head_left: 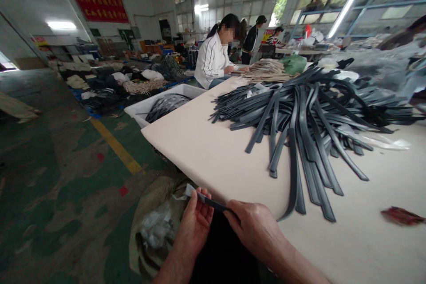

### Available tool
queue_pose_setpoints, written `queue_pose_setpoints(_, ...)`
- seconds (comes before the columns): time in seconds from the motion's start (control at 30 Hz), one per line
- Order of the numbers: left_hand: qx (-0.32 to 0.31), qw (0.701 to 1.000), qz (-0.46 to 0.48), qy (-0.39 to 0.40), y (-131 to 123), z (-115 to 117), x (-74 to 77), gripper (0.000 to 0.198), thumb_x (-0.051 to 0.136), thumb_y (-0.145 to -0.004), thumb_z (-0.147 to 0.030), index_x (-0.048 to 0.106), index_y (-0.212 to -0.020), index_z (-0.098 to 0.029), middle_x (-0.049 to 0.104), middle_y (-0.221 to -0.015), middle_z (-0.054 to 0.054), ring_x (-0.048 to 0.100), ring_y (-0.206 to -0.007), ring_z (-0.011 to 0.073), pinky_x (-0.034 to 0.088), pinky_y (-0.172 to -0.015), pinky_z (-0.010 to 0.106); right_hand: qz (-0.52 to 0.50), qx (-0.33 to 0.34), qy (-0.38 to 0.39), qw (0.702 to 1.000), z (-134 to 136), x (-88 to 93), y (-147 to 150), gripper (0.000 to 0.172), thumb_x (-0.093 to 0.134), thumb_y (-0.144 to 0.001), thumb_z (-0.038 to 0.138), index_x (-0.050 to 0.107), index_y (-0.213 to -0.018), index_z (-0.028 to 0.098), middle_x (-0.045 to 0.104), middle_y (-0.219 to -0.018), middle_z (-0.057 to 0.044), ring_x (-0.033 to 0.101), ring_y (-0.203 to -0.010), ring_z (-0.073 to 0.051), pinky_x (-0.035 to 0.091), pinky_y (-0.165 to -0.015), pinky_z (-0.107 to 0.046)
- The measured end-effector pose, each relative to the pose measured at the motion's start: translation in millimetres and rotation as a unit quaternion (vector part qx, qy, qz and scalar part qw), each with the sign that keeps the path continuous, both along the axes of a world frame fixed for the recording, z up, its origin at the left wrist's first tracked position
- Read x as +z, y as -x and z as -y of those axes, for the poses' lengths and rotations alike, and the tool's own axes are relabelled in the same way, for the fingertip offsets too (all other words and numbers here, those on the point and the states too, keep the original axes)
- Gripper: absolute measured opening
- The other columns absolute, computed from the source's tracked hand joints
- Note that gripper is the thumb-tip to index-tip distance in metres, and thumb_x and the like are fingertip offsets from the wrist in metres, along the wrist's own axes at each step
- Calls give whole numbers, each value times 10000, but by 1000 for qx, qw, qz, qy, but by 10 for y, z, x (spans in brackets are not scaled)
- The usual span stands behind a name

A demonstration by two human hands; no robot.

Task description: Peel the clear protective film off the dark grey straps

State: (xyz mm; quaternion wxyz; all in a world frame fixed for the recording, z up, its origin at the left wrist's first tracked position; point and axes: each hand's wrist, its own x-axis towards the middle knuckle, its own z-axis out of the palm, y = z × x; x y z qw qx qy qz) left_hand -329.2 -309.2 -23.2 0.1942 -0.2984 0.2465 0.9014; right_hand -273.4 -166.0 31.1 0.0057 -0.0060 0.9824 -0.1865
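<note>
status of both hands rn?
Left hand: holding the end of a dark strap between thumb and fingers.
Right hand: closed on the same strap, nearer the table.

Strap pile (301,106) on table (199,151); bin (136,116) beside table's left edge (strips (168,106) inside); held strap (216,204) at near edge; sack (151,193) lower left, plastic scraps (156,226) in it.

Free to pass low over the left part of the surface (196,142), between its edge and the dark strips (302,124); blocked ahead of the right hand (254,226) by their splayed ends; hemmed in at lower left by an open sack (137,226), farther back by a white bin (133,113)
</note>
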Motion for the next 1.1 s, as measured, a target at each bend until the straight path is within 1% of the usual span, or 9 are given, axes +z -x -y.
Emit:
queue_pose_setpoints(0.13,-54,998,-11,-20,-69,-40,-87,111,614,-904,-243,682,-916,-157,749,-865,50,723,-765,159,594,-670,266,23,34,25,999,-24,103,16,181,504,-945,320,677,-945,267,755,-860,-18,721,-796,-214,398,-611,-265)
queue_pose_setpoints(0.23,-3,1000,-3,12,64,62,-49,105,604,-912,-240,688,-924,-178,746,-867,25,712,-753,123,576,-665,230,47,32,35,998,-211,267,-125,271,604,-871,343,643,-1139,334,758,-838,2,727,-793,-244,423,-612,-281)
queue_pose_setpoints(0.33,45,998,-19,33,146,146,44,118,584,-925,-234,695,-939,-198,750,-903,13,710,-790,112,571,-703,226,51,22,14,998,-317,369,-223,383,577,-867,326,592,-1248,360,754,-777,-1,728,-726,-253,436,-589,-296)
queue_pose_setpoints(0.4,26,999,-29,17,62,106,96,132,582,-926,-247,703,-938,-196,754,-911,25,712,-824,131,574,-730,247,41,32,15,999,-242,360,-190,388,530,-889,305,579,-1270,359,762,-808,-11,733,-733,-254,452,-592,-298)
queue_pose_setpoints(0.57,-87,988,-107,-73,-256,-85,121,217,576,-929,-277,715,-926,-111,754,-860,78,704,-789,143,560,-691,229,33,46,58,997,38,258,-21,433,516,-892,250,543,-1313,347,768,-930,-15,736,-857,-265,510,-665,-306)
queue_pose_setpoints(0.63,-67,992,-94,-60,-230,-43,117,204,586,-924,-278,715,-941,-121,756,-876,76,705,-814,147,562,-729,240,18,44,67,997,-29,271,-62,467,555,-865,279,525,-1325,357,767,-921,-6,738,-842,-269,520,-652,-313)
queue_pose_setpoints(0.77,-7,999,-35,-10,-143,97,133,144,610,-911,-266,716,-942,-173,760,-946,59,708,-883,151,560,-785,263,-48,39,52,997,-243,338,-210,456,503,-897,304,492,-1348,370,754,-760,25,730,-645,-232,489,-527,-289)
queue_pose_setpoints(0.97,-103,983,-119,-95,-406,-43,123,169,656,-881,-280,721,-954,-142,762,-960,77,697,-900,157,539,-802,260,-68,64,11,996,-46,328,-139,314,441,-933,244,571,-1214,298,752,-749,33,741,-654,-231,502,-492,-270)
queue_pose_setpoints(1.1,-56,994,-80,-42,-303,31,132,141,661,-876,-278,728,-945,-174,763,-965,65,697,-929,159,533,-819,259,-118,65,-9,991,-137,426,-290,405,481,-901,235,504,-1299,304,732,-664,55,718,-545,-223,474,-419,-260)
